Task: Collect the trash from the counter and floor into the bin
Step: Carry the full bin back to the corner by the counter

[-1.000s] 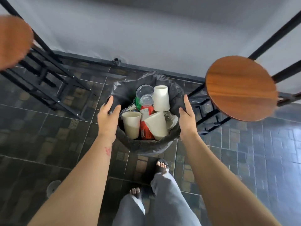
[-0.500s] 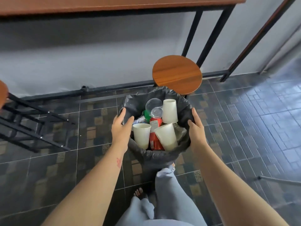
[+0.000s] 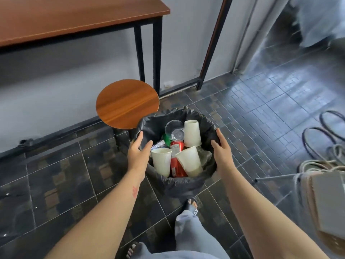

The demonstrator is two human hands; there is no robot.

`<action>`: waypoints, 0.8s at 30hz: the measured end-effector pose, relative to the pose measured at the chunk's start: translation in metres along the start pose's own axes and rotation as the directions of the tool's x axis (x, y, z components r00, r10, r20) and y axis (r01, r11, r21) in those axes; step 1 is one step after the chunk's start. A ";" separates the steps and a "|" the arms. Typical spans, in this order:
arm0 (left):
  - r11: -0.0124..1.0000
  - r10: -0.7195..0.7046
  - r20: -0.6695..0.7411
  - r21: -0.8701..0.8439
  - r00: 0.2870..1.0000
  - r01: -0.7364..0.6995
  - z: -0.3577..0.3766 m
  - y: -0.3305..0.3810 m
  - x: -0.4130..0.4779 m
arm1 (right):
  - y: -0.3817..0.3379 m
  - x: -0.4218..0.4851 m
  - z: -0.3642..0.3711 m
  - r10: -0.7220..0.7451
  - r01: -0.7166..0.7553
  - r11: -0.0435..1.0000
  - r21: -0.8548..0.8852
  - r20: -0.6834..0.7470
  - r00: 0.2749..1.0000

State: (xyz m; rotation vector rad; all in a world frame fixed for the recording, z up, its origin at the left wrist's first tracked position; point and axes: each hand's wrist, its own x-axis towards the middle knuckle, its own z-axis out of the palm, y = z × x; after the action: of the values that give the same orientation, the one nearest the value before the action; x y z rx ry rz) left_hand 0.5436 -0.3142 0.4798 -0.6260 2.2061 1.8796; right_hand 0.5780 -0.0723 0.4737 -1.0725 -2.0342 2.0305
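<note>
A round bin lined with a black bag (image 3: 179,184) is held above the dark tiled floor in front of me. My left hand (image 3: 138,154) grips its left rim and my right hand (image 3: 221,152) grips its right rim. Inside lie three white paper cups (image 3: 192,133), a red can (image 3: 176,161), a clear plastic lid (image 3: 177,134), a green wrapper and crumpled plastic. My feet in sandals show below the bin.
A round wooden stool (image 3: 127,103) stands just behind the bin's left side. A wooden counter on black legs (image 3: 74,21) runs along the wall above. Cloth bags with rope handles (image 3: 326,180) and dark cables lie at the right.
With the bin held in both hands, I have turned and moved right; the stool has shifted from right of the bin to its left, and the counter and bags have come into view.
</note>
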 end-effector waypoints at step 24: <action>0.994 -0.085 -0.092 -0.083 0.992 0.077 0.288 0.148 0.257 | -0.146 0.405 -0.028 -0.021 0.019 1.000 0.018 0.091 0.996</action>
State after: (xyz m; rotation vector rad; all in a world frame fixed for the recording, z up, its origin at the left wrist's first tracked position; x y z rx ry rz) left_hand 0.2122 -0.0685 0.4574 -0.8226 2.1357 1.9418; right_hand 0.2269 0.1759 0.4412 -0.9703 -2.0568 2.1200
